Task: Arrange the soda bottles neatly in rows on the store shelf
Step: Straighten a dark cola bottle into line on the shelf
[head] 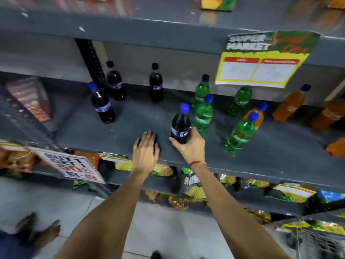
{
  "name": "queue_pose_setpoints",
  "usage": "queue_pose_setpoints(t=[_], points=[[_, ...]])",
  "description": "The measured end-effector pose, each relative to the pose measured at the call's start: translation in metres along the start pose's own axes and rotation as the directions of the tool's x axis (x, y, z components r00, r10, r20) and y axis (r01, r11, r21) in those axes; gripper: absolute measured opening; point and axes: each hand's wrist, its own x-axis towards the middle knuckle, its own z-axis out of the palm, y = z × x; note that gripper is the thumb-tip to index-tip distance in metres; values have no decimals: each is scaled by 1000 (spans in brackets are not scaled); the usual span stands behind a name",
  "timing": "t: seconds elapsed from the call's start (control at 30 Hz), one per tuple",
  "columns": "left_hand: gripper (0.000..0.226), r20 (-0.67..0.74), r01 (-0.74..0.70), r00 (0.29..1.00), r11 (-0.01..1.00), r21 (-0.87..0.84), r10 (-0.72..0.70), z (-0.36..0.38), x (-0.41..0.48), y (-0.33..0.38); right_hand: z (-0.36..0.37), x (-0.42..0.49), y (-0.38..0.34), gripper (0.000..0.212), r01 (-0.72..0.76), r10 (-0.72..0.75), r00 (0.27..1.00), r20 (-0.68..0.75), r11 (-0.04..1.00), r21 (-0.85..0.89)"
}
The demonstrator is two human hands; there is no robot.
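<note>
My right hand (190, 144) grips the lower body of a dark cola bottle (180, 124) with a blue cap, upright near the front of the grey shelf (130, 116). My left hand (146, 147) lies flat on the shelf just left of it, fingers spread, holding nothing. Three more cola bottles stand further back: one at the left (102, 103), one behind it (115, 82), one mid-shelf (156, 84). Several green bottles (204, 113) cluster to the right of the held bottle, the nearest one (240, 133) tilted. Orange bottles (288, 104) stand at the far right.
A yellow and green price sign (265, 58) hangs from the upper shelf edge over the green bottles. A "buy 1 get 1" sign (71, 167) hangs at the lower left. Snack bags (194, 187) fill the shelves below. Another person's foot (48, 230) is on the tiled floor.
</note>
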Motion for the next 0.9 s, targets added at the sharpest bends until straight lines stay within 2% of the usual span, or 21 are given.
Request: queue_pose_setpoints(t=[0.2, 0.43, 0.57, 0.67, 0.8, 0.9], points=[[41, 53, 11, 999, 1000, 5, -11, -14, 14, -48, 69, 33, -38, 50, -14, 25, 992, 125, 996, -83], [54, 52, -54, 997, 998, 18, 53, -10, 13, -64, 104, 52, -47, 56, -39, 50, 993, 107, 994, -101], [52, 31, -48, 998, 999, -13, 48, -9, 14, -64, 105, 50, -37, 76, -113, 92, 979, 184, 988, 107], [52, 33, -60, 998, 998, -7, 60, -11, 15, -64, 106, 44, -27, 69, -147, 92, 957, 275, 972, 185], [48, 34, -62, 997, 998, -7, 62, -11, 14, -64, 112, 41, -28, 54, -126, 102, 982, 158, 980, 154], [53, 36, -64, 997, 998, -2, 64, -13, 14, -64, 119, 42, -31, 56, -111, 104, 990, 94, 991, 74]])
